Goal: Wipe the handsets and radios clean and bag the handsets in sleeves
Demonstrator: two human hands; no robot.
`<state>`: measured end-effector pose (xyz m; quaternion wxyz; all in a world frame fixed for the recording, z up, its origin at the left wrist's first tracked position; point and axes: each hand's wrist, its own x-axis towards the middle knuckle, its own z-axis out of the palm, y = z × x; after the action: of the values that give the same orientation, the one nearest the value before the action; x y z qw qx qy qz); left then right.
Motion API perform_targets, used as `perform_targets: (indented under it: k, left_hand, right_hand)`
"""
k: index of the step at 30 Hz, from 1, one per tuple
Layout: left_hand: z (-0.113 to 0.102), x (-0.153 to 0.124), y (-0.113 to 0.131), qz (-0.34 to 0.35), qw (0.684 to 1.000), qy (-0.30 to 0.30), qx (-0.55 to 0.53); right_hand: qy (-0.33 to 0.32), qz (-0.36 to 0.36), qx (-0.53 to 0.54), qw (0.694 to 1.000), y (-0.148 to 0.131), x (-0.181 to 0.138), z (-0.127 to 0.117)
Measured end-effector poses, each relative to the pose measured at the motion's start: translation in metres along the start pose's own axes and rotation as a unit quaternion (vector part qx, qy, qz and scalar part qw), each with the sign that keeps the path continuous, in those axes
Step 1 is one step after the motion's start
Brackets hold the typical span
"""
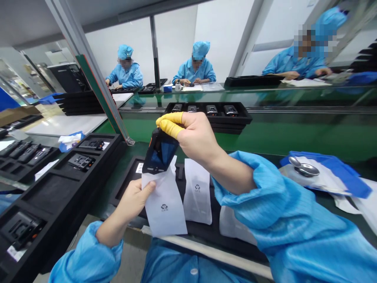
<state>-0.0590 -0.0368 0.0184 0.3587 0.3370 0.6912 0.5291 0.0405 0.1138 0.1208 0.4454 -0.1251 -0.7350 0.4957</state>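
My right hand (188, 131), with yellow finger cots on its fingertips, grips the top end of a black handheld device (160, 153) with a dark screen. The device is tilted, its lower end at the mouth of a white plastic bag (165, 208) printed with a recycling mark and "CPE". My left hand (137, 198) pinches that bag near its upper left edge, thumb in front. Whether the device's lower edge is inside the bag or just before it, I cannot tell. Beside it, another white bag (198, 192) lies on a black foam tray (216, 212). A third bag (235, 224) is partly hidden by my right sleeve.
Black trays with devices (81, 161) stand at the left. Across the green bench sits a stacked foam tray (249, 116) with several devices. A blue tray (353, 182) with a spoon (306, 169) is at the right. Several co-workers in blue sit beyond.
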Motion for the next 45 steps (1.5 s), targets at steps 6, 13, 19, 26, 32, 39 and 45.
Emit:
perform_targets:
  k: [6, 13, 19, 26, 32, 39, 45]
  left_hand:
    - [0.0, 0.001, -0.008, 0.006, 0.99, -0.017, -0.14]
    - [0.002, 0.004, -0.004, -0.033, 0.991, 0.061, -0.114]
    - [0.002, 0.006, -0.004, -0.019, 0.991, 0.093, -0.095]
    - [0.0, 0.005, 0.0, 0.021, 0.986, 0.161, 0.024]
    - [0.003, 0.004, 0.008, 0.034, 0.986, 0.154, 0.058]
    - [0.001, 0.001, 0.005, 0.041, 0.988, 0.139, 0.054]
    - [0.0, 0.004, 0.004, 0.02, 0.997, 0.057, 0.038]
  right_hand:
    - [0.028, 0.006, 0.025, 0.999, 0.006, -0.003, -0.012]
    - [0.043, 0.017, -0.032, 0.998, 0.011, -0.005, -0.023]
    - [0.026, 0.023, -0.094, 0.995, 0.006, -0.006, -0.024]
    - [-0.001, 0.015, -0.165, 0.986, -0.002, -0.004, -0.024]
    - [0.027, -0.025, -0.182, 0.983, -0.014, 0.001, -0.025]
    - [-0.022, -0.006, -0.231, 0.973, -0.01, -0.003, -0.017]
    - [-0.054, 0.003, -0.219, 0.974, -0.007, 0.0, -0.004]
